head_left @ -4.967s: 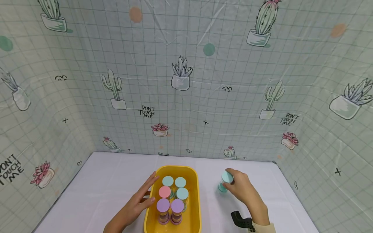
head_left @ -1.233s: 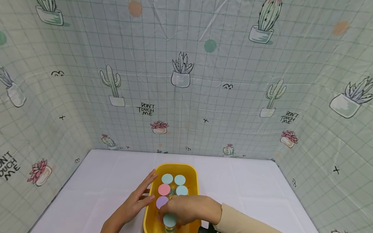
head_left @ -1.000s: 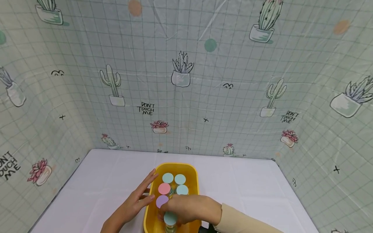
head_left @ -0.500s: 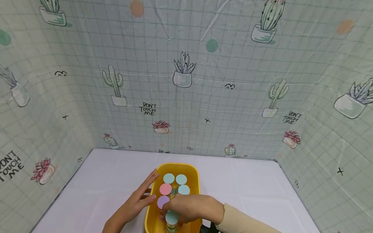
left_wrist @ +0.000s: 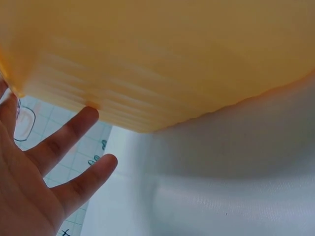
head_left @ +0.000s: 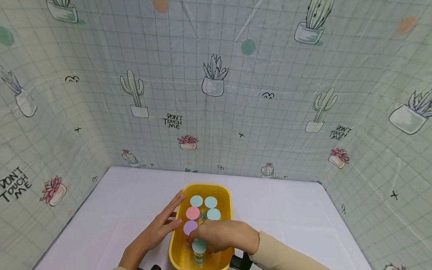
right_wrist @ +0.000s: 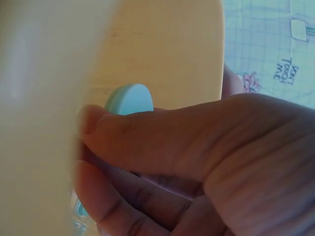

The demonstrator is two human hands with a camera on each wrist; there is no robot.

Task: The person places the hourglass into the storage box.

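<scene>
A yellow bin [head_left: 172, 247] holds several sand timers standing upright. A pink-capped sand timer [head_left: 192, 213], a purple-capped one [head_left: 190, 227] and several with pale teal caps show there. My right hand [head_left: 222, 235] reaches over the bin's right rim, its thumb and fingers curled at a teal-capped sand timer [head_left: 200, 245] near the front. In the right wrist view the curled fingers hide most of the grip. My left hand [head_left: 156, 228] lies along the bin's left side, fingers spread and fairly straight, touching the wall; the left wrist view shows a fingertip on that wall [left_wrist: 172, 59].
The bin stands on a white tabletop [head_left: 280, 210]. A cloth printed with cacti [head_left: 216, 123] rises behind and on both sides. A black wrist strap piece [head_left: 241, 261] hangs below my right wrist, near the bin's right rim.
Five seconds ago my right hand gripped a teal-capped sand timer on the table right of the bin; it is now inside the bin. During the last second both hands have hardly moved.
</scene>
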